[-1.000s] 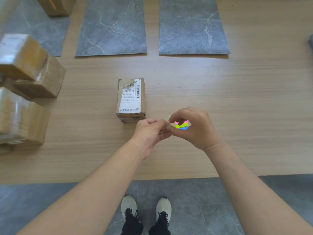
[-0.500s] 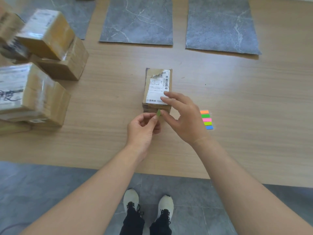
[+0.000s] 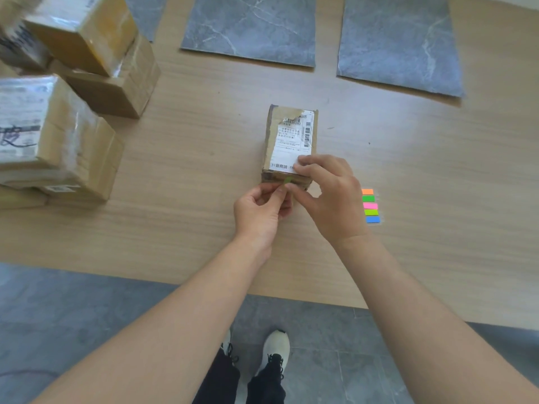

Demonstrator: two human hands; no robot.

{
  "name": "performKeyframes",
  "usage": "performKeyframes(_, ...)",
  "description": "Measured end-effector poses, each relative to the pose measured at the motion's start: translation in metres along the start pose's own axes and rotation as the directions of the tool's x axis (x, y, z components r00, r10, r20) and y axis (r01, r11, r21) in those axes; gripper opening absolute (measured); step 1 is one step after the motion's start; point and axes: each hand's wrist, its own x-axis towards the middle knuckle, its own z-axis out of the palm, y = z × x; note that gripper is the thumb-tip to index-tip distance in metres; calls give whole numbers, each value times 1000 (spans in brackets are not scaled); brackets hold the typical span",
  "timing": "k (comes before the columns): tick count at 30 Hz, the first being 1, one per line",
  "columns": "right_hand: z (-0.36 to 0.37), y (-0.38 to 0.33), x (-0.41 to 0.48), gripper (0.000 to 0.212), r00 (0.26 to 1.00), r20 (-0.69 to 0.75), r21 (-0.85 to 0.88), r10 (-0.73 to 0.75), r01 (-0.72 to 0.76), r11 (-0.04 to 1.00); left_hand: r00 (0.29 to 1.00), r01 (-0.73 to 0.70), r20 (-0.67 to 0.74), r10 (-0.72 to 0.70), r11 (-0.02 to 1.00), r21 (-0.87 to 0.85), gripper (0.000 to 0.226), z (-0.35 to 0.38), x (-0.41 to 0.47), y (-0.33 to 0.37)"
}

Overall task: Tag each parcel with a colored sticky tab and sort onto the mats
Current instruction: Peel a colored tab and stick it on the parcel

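Head view: we count one small parcel [image 3: 288, 135] at the centre of the table [image 3: 189, 170]. Three grey mats [image 3: 250, 27] lie from 11 to 1 o'clock, and at least four stacked parcels [image 3: 73, 97] sit at 9 to 10. One tab pad [image 3: 371, 205] of five colours lies at the small parcel's 3 o'clock. Our left hand [image 3: 259, 211] pinches one green tab [image 3: 287, 180] against its near face. Our right hand [image 3: 329, 196] clasps its near top edge.

My parcel [image 3: 271, 147] is rough brown cardboard with a torn matt paper label [image 3: 288, 141]; the table [image 3: 189, 170] is matt wood grain, the stacked parcels [image 3: 87, 39] shine with glossy tape.
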Motion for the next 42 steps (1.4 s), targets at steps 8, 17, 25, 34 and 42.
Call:
performKeyframes(8, 8, -3, 7, 16, 997, -82, -41, 2, -5, 999, 999, 42, 23, -41, 999, -26, 10, -3, 7, -1)
performKeyframes(17, 18, -3, 4, 28, 993, -121, -107, 14, -27, 994, 998, 35, -61, -30, 997, 75, 3, -28, 17, 9)
performKeyframes(25, 23, -10, -1, 28, 979, -169, 27, 111, -108, 994, 992, -91, -74, 103, 984, 152, 27, -27, 20, 45)
performKeyframes(34, 10, -47, 32, 44, 486, 219, 649, 846, -720, 245, 980, -50, 200, 7, 976, 210, 46, -3, 26, 79)
performKeyframes(42, -4, -67, 64, 50, 536, 252, 638, 806, -719, 278, 970, -73, 243, 10, 965, 253, 43, 11, 24, 120)
